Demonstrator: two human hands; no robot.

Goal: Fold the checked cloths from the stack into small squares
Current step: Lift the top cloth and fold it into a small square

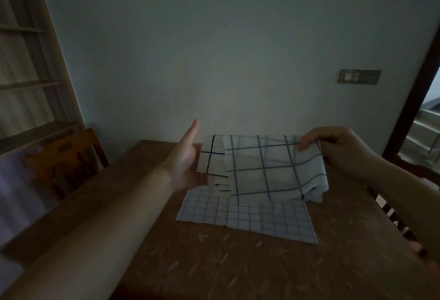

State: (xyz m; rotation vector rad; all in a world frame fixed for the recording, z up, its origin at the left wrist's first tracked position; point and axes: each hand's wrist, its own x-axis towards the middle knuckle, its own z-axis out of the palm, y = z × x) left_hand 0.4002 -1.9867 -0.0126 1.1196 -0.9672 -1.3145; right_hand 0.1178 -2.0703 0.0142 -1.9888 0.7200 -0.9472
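1. Pinching the upper right corner of the blue-checked cloth (266, 168), my right hand (333, 147) holds it up above the table (238, 264).
2. To the left of that grip, my left hand (188, 161) is flat, fingers straight, thumb up; it seems to support the black-lined cloth (212, 157).
3. Below the held cloth, fine-checked cloths (250, 214) lie flat on the table.

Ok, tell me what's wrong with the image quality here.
Head view: dim and underexposed, with a greenish cast. Motion blur smears the large-checked white cloth, the left hand and the right hand. Wide-angle distortion bends the wooden shelf unit. The patterned brown table has no glare.
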